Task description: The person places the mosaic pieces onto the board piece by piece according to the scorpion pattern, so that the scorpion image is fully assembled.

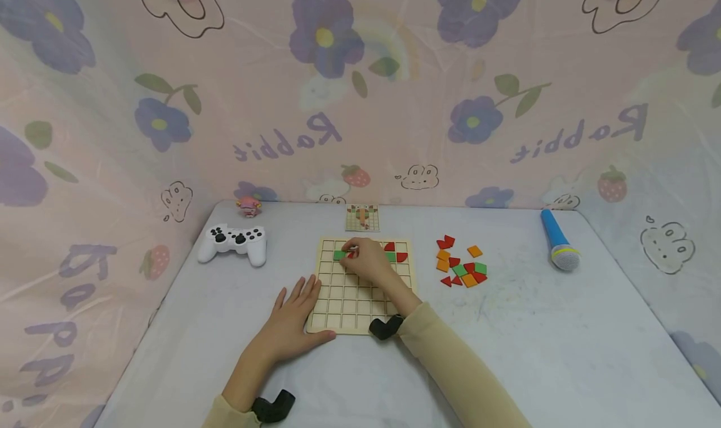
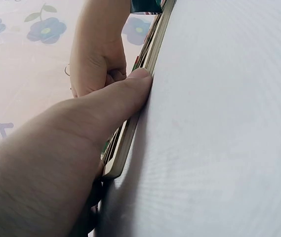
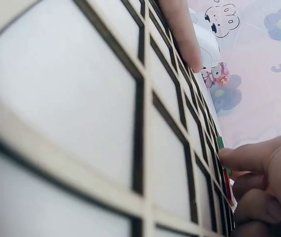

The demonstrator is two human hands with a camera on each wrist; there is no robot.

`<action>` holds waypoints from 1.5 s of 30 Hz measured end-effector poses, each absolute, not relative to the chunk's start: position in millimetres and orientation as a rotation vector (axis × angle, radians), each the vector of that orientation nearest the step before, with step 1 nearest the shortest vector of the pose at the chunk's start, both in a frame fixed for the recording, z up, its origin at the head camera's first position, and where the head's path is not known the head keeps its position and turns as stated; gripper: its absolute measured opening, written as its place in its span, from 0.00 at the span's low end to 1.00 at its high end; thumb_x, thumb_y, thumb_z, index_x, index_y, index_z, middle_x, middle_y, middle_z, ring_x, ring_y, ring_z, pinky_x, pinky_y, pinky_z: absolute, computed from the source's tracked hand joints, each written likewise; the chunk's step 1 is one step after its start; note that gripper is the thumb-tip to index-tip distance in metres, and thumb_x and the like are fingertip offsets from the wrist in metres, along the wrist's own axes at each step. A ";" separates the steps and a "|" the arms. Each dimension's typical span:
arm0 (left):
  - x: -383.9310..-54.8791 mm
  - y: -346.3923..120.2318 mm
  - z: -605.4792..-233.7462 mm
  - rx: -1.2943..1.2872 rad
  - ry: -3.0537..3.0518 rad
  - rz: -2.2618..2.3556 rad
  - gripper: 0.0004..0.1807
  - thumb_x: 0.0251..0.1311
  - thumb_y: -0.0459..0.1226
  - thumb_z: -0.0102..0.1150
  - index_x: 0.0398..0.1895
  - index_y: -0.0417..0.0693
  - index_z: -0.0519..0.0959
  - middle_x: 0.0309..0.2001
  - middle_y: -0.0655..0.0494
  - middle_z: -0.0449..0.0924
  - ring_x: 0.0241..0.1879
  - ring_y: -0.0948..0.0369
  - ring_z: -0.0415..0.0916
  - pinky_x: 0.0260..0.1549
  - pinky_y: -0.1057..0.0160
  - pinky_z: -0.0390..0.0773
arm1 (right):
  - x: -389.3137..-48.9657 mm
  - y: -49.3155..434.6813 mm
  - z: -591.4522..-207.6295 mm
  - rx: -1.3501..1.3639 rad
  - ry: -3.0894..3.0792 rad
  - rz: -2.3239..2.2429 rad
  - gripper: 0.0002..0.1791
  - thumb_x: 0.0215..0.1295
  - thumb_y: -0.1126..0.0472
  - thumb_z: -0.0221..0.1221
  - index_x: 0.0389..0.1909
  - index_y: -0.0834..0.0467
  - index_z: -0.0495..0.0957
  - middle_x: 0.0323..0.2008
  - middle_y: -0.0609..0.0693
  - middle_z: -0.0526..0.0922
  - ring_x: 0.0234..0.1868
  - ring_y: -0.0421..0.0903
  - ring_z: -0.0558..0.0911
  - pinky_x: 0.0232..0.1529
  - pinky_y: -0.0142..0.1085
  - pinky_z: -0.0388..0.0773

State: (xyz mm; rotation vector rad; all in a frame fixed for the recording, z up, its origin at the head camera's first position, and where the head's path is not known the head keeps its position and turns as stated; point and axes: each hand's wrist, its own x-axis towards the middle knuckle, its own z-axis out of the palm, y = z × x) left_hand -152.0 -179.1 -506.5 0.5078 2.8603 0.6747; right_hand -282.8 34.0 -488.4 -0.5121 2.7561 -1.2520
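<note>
A wooden grid board (image 1: 349, 306) lies flat on the table. My left hand (image 1: 294, 318) rests at its lower left corner, fingers spread along the left side and thumb (image 2: 130, 89) against the near edge. Over the upper rows, my right hand (image 1: 368, 262) has curled fingers around a small red tile (image 3: 265, 182), partly hidden by them. One right fingertip touches a green tile (image 3: 220, 143) at the upper left of the grid. Another red tile (image 3: 228, 187) shows beside it on the board. Red and green tiles (image 1: 402, 257) sit at the board's upper right.
Loose red, orange and green tiles (image 1: 469, 280) lie right of the board. Behind it is a pattern card (image 1: 362, 218). A white game controller (image 1: 233, 243) and pink figurine (image 1: 248, 206) stand at left, a blue toy microphone (image 1: 557, 237) at right. Printed cloth (image 1: 394, 102) encloses the table.
</note>
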 end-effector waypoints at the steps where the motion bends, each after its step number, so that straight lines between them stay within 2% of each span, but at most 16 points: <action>1: -151.9 -179.1 -506.5 0.508 2.860 0.675 0.62 0.61 0.69 0.64 0.86 0.41 0.50 0.86 0.47 0.43 0.86 0.47 0.35 0.81 0.34 0.34 | -282.9 33.7 -488.6 -0.510 2.761 -1.249 0.14 0.66 0.61 0.70 0.50 0.60 0.88 0.20 0.45 0.78 0.19 0.39 0.71 0.22 0.30 0.66; 8: -151.5 -179.0 -506.8 0.512 2.866 0.678 0.62 0.61 0.68 0.64 0.86 0.41 0.50 0.86 0.47 0.43 0.86 0.47 0.35 0.81 0.34 0.34 | -283.5 32.9 -491.0 -0.498 2.778 -1.245 0.14 0.67 0.61 0.70 0.51 0.59 0.88 0.23 0.46 0.82 0.21 0.39 0.74 0.24 0.30 0.69; 19: -151.8 -178.2 -506.6 0.515 2.877 0.677 0.62 0.62 0.67 0.65 0.86 0.40 0.51 0.86 0.46 0.44 0.86 0.46 0.36 0.81 0.34 0.35 | -281.8 30.4 -490.6 -0.472 2.802 -1.213 0.14 0.68 0.59 0.69 0.52 0.57 0.89 0.21 0.45 0.81 0.20 0.39 0.73 0.21 0.30 0.66; 21: -151.8 -178.2 -506.7 0.518 2.881 0.676 0.62 0.61 0.67 0.65 0.86 0.40 0.51 0.86 0.46 0.45 0.86 0.46 0.36 0.81 0.34 0.35 | -281.3 30.7 -490.3 -0.462 2.798 -1.220 0.14 0.69 0.58 0.70 0.52 0.56 0.90 0.23 0.48 0.84 0.19 0.39 0.72 0.21 0.31 0.65; 26: -151.5 -179.1 -506.9 0.515 2.882 0.659 0.62 0.61 0.68 0.64 0.86 0.41 0.50 0.86 0.47 0.44 0.86 0.47 0.35 0.81 0.35 0.35 | -279.3 31.7 -488.8 -0.433 2.797 -1.243 0.14 0.68 0.56 0.71 0.52 0.54 0.91 0.37 0.51 0.92 0.18 0.38 0.69 0.20 0.30 0.64; 28: -151.6 -179.1 -507.3 0.516 2.883 0.662 0.62 0.61 0.68 0.65 0.86 0.40 0.51 0.86 0.46 0.44 0.86 0.47 0.36 0.81 0.34 0.35 | -279.0 32.0 -488.3 -0.418 2.788 -1.259 0.14 0.68 0.57 0.71 0.52 0.54 0.91 0.36 0.52 0.92 0.18 0.39 0.69 0.20 0.31 0.64; 33: -152.3 -178.9 -508.9 0.504 2.872 0.661 0.62 0.62 0.68 0.64 0.86 0.41 0.50 0.86 0.47 0.43 0.86 0.47 0.35 0.81 0.35 0.34 | -280.4 35.4 -486.1 -0.356 2.718 -1.334 0.18 0.66 0.55 0.73 0.54 0.55 0.90 0.23 0.48 0.84 0.20 0.40 0.71 0.21 0.32 0.65; 37: -152.6 -178.4 -509.3 0.496 2.864 0.659 0.62 0.62 0.69 0.63 0.86 0.41 0.50 0.86 0.48 0.42 0.86 0.48 0.33 0.81 0.35 0.32 | -282.7 48.9 -480.3 -0.345 2.662 -1.437 0.21 0.66 0.54 0.72 0.58 0.57 0.88 0.20 0.46 0.81 0.18 0.39 0.71 0.20 0.31 0.65; 41: -152.5 -177.2 -508.5 0.494 2.868 0.675 0.62 0.61 0.69 0.64 0.86 0.41 0.51 0.86 0.47 0.43 0.86 0.47 0.34 0.81 0.35 0.33 | -285.1 76.5 -471.7 -0.367 2.660 -1.522 0.25 0.68 0.53 0.71 0.61 0.59 0.85 0.20 0.48 0.80 0.17 0.40 0.68 0.20 0.31 0.65; 45: -152.1 -177.8 -508.4 0.482 2.864 0.673 0.62 0.61 0.68 0.65 0.86 0.42 0.50 0.86 0.48 0.43 0.86 0.48 0.34 0.81 0.36 0.33 | -288.7 113.0 -466.1 -0.356 2.758 -1.509 0.25 0.67 0.52 0.72 0.61 0.59 0.85 0.25 0.48 0.80 0.20 0.42 0.70 0.22 0.33 0.66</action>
